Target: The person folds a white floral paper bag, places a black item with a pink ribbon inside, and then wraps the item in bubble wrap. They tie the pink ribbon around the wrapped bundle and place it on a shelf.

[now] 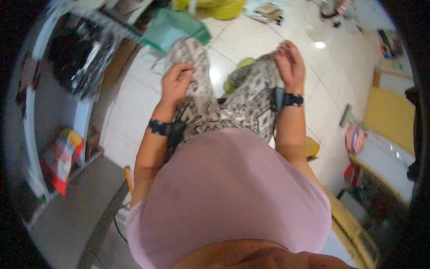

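Note:
My left hand (178, 80) is over my left thigh, its fingers loosely curled and nothing visible in it. Beside my right knee is my right hand (290, 65), fingers bent and slightly blurred, with no object seen in it. Patterned grey-and-white trousers (198, 90) cover both legs, which are bent at the knee. Each wrist wears a black strap; the left strap (161, 127) and the right strap (293, 100) both hold a dark device. Close to my left knee lies a translucent green plastic bag (174, 28). A yellow-green slipper (230, 84) shows between my legs.
A grey shelf unit (30, 117) stands at the left, with a red-and-white packet (65, 164) and shiny dark plastic (97, 64). Yellow plastic (226, 10) sits on the tiled floor (242, 37) ahead. At right are a yellow panel (389, 117) and a pink item (355, 138).

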The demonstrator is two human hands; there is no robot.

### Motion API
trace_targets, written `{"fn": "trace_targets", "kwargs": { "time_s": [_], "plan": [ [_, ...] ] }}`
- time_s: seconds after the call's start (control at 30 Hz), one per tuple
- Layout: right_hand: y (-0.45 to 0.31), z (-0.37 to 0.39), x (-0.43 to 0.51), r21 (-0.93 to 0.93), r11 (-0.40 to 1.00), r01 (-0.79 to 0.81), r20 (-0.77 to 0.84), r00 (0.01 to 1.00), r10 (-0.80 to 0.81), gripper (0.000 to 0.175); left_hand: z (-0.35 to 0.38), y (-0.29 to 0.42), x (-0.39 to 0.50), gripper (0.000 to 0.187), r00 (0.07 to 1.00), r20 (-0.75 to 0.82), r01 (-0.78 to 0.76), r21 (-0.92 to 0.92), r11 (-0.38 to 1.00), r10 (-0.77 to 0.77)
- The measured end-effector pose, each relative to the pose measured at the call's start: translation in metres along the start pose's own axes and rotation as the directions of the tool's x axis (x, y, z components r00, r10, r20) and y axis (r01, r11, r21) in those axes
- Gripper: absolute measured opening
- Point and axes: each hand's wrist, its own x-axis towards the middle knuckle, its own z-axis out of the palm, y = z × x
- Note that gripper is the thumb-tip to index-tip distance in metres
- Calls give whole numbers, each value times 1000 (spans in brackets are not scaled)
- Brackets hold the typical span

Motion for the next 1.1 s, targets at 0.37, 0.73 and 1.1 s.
{"fn": "trace_targets", "kwargs": {
  "time_s": [0.37,0.73,1.1],
  "plan": [
    [-24,-19,6,62,982,-178,211,964,161,24,-162,-179,-314,46,131,-967,862,3,507,-217],
    [-10,14,12,-388,915,-108,-175,984,42,34,-124,-191,-495,73,-572,-693,735,-671,101,-438],
    [-9,30,0,-446,891,-78,-237,971,-33,31,-74,-194,-483,84,-716,-571,513,-821,252,-402]
  ]
}}
